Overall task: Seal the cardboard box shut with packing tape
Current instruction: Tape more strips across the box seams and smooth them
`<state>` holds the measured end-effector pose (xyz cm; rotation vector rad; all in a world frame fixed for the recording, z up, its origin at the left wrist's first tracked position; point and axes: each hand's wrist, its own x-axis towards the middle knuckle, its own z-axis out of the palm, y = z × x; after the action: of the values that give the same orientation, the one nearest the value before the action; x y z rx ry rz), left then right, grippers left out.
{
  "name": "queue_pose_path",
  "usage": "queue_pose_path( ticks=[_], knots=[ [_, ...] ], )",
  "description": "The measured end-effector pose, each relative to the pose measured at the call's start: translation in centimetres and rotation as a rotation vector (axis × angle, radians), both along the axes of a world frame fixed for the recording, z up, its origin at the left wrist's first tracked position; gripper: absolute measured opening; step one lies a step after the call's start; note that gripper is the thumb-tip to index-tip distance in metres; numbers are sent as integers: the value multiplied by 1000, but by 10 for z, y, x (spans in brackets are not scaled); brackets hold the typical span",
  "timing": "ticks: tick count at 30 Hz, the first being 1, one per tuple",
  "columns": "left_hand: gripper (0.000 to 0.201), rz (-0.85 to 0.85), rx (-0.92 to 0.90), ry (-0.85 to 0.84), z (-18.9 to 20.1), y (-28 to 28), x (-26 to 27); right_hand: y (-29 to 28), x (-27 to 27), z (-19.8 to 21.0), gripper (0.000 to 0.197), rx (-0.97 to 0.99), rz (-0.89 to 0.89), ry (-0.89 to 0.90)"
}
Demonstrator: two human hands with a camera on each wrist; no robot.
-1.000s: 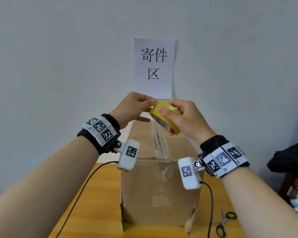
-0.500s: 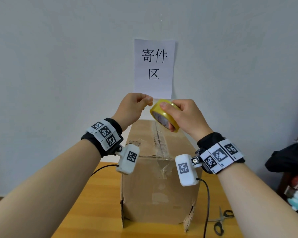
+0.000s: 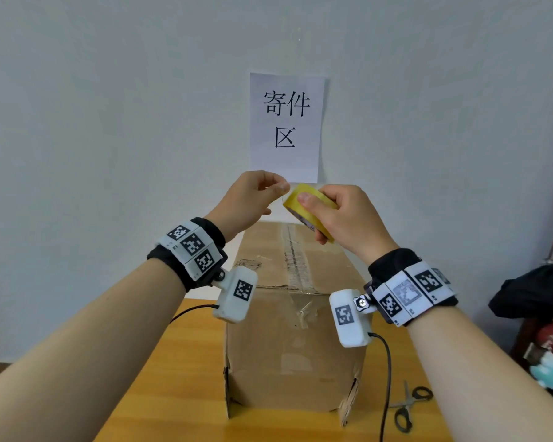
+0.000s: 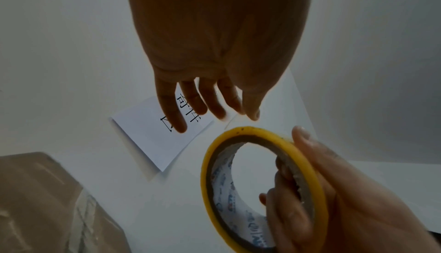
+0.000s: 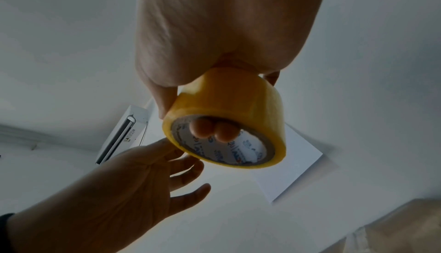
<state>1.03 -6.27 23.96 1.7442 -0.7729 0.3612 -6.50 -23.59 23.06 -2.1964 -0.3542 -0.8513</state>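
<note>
A brown cardboard box (image 3: 294, 346) stands on the wooden table (image 3: 179, 362), flaps down, with old clear tape along its top seam. Above its far end my right hand (image 3: 316, 218) grips a yellow packing tape roll (image 3: 292, 204), thumb on the outer face and fingers through the core. In the right wrist view two fingertips show inside the roll (image 5: 229, 110). My left hand (image 3: 280, 188) pinches the tape end (image 4: 232, 120) between thumb and forefinger, just left of the roll (image 4: 207, 172). Only a short clear strip is peeled off.
A white paper sign (image 3: 286, 126) hangs on the wall behind the box. Black-handled scissors (image 3: 409, 406) lie on the table to the box's right. Dark bags (image 3: 537, 291) sit at the right edge. Cables run from both wrist cameras down to the table.
My left fingers went from touching the roll to a curled pinch on the tape end. Both hands rose a little above the box top.
</note>
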Motion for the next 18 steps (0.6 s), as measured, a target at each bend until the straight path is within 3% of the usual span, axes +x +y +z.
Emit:
queue_pose_path(
  ticks=[8, 18],
  knots=[
    [9, 25, -38, -19, 1, 4, -3, 2, -16, 3, 21, -25, 132, 38],
    [10, 105, -53, -63, 1, 1, -10, 3, -15, 7, 30, -8, 60, 24]
  ],
)
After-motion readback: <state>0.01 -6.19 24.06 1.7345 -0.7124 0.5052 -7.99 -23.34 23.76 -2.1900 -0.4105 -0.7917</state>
